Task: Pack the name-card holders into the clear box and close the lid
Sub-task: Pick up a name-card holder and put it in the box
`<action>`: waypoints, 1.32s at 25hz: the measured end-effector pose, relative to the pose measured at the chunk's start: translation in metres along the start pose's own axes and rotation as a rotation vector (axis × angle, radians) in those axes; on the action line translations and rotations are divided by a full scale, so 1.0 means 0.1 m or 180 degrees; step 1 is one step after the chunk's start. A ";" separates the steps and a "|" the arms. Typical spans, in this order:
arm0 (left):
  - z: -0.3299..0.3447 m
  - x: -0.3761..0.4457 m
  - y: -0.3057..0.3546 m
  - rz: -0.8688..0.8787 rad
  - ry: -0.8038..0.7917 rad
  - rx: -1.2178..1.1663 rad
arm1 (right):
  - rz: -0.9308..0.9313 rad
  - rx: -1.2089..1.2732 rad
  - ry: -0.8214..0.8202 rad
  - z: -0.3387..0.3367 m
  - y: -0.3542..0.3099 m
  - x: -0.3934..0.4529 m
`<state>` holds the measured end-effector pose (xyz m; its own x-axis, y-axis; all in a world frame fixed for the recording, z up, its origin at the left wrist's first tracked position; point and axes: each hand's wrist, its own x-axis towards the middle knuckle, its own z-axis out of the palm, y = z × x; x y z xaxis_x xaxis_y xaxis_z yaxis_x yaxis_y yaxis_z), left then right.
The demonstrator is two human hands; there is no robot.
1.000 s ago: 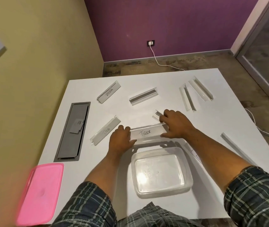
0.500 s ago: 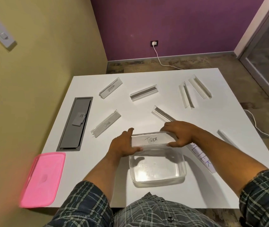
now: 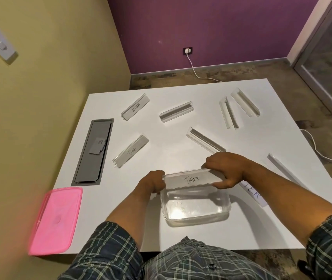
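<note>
I hold a clear name-card holder marked TIGER by its two ends, just above the far rim of the clear box. My left hand grips the left end and my right hand the right end. The box is open and looks empty. Its pink lid lies at the table's near left corner. Several other holders lie scattered on the white table: DOG, ZEBRA, and unmarked ones.
A grey cable hatch is set into the table on the left. A lettered holder lies partly under my right forearm. A white cable runs on the floor to the right. Yellow wall stands close on the left.
Both hands lifted the TIGER holder off the table and drew it towards me, over the box's far rim. The view shifted, uncovering the holder behind my right hand.
</note>
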<state>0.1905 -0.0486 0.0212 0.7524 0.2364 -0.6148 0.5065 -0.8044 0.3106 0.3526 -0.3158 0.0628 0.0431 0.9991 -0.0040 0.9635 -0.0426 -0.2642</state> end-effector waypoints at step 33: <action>0.16 -0.02 -0.12 0.0067 0.0550 -0.0095 | 0.1676 -0.0947 -0.1677 1.04 -0.49 0.50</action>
<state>0.1762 -0.0477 0.0073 0.8229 0.3118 -0.4750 0.5001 -0.7943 0.3450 0.2803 -0.2632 -0.0245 0.4529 0.7163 -0.5309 0.8845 -0.4355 0.1670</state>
